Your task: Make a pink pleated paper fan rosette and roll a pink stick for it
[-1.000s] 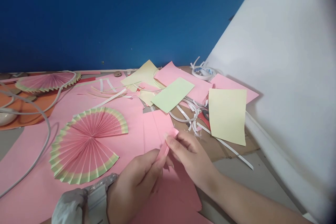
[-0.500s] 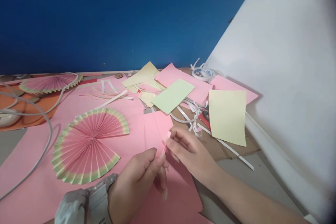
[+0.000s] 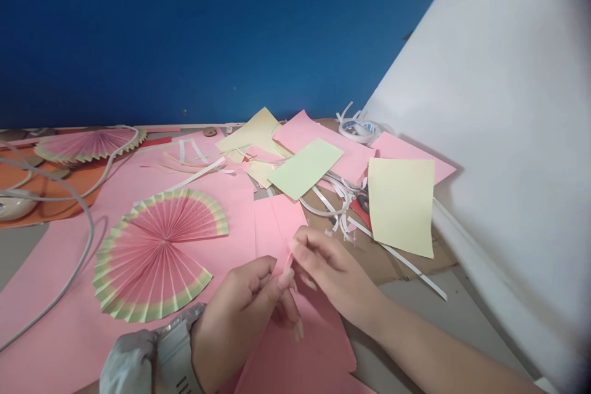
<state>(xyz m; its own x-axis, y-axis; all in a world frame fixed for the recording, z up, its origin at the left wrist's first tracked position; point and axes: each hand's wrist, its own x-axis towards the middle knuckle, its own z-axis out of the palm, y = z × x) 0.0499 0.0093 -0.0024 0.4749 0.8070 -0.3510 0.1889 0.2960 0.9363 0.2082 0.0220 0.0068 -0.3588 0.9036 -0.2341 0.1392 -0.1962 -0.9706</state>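
My left hand and my right hand meet at the lower middle, both pinching a narrow folded strip of pink paper. The left thumb and forefinger hold its lower end; the right fingertips close on its upper end. A watch sits on my left wrist. Under the hands lie flat pink sheets. Just to the left rests a pleated pink paper fan with a green and yellow rim.
Loose yellow, green and pink sheets lie behind, with white paper strips and a tape roll. A second fan and a white cable are at the left. A white board leans at the right.
The pink strip is folded up smaller between my fingers, and less of it shows. My hands stay in place; the view shifted slightly.
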